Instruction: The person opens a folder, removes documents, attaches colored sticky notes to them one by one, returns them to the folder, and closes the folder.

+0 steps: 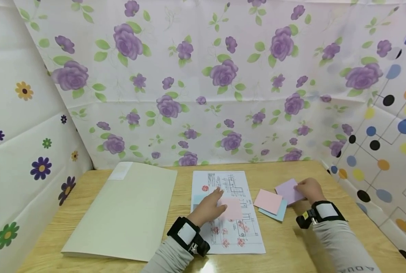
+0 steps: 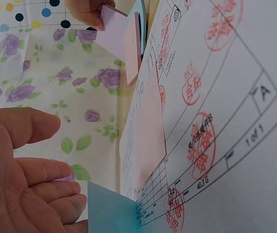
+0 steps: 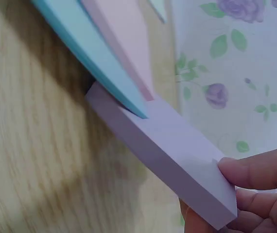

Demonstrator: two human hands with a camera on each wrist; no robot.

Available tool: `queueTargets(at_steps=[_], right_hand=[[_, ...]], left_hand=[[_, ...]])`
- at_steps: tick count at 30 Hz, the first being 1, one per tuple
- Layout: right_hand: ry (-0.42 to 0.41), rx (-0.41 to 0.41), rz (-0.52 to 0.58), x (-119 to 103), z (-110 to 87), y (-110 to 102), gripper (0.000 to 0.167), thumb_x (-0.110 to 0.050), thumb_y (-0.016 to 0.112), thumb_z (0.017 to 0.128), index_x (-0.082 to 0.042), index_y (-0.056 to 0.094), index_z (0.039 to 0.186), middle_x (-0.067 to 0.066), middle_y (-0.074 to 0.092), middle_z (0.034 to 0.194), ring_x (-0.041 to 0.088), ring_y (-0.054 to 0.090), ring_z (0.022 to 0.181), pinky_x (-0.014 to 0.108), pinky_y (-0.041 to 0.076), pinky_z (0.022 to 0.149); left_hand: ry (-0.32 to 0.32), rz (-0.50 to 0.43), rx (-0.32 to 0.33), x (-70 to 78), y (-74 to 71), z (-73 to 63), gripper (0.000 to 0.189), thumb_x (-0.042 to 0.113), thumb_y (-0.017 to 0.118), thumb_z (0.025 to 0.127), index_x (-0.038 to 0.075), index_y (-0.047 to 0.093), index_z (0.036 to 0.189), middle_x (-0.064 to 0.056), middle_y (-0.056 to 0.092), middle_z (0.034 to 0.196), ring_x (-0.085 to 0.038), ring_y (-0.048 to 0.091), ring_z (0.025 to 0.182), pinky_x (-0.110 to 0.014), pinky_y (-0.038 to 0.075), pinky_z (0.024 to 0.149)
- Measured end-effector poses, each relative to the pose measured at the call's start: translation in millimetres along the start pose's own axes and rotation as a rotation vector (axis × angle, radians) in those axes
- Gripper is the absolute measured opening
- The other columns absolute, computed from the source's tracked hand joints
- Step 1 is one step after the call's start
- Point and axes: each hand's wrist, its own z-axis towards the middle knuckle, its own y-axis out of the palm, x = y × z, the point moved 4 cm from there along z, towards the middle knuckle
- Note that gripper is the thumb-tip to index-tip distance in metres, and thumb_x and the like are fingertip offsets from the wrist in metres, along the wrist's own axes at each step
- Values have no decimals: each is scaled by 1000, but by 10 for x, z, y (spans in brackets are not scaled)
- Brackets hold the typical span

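Observation:
My right hand pinches the near corner of a purple sticky-note pad, thumb on top and fingers beneath. In the right wrist view the pad's far end lies under a blue sticky-note pad. A pink sticky-note pad rests on the blue one. My left hand is over a printed drawing sheet, its fingers loosely extended and holding nothing. On the sheet are a pink sticky note and a blue sticky note, which stands up from the paper in the left wrist view.
A large pale-green folder with a white label lies to the left on the wooden table. Red stamps mark the drawing sheet. Floral cloth hangs behind the table, with patterned sheets at both sides.

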Motion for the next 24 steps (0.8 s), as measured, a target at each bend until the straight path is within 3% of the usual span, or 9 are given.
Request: queueTargets(at_steps=[4, 16, 24], right_hand=[[4, 0, 9, -58, -72, -58, 37, -3, 57, 94, 28, 58, 114, 45, 62, 108, 32, 67, 77, 29, 53, 56], [-7, 32, 28, -147, -165, -190, 40, -5, 54, 96, 28, 57, 119, 47, 60, 115, 47, 68, 92, 33, 58, 62], [-23, -5, 136, -432, -257, -65, 41, -7, 54, 100, 25, 54, 126, 45, 57, 124, 44, 67, 100, 29, 59, 66]], left_hand=[[1, -3, -3, -7, 13, -9, 60, 16, 59, 102, -9, 38, 152, -26, 28, 165, -41, 29, 154, -56, 28, 124], [-6, 13, 11, -5, 29, -4, 60, 15, 61, 101, -10, 40, 151, -26, 30, 164, -41, 31, 153, -55, 28, 124], [41, -8, 47, 59, -16, -11, 62, 13, 64, 99, -11, 38, 151, -28, 32, 162, -43, 32, 152, -55, 29, 124]])
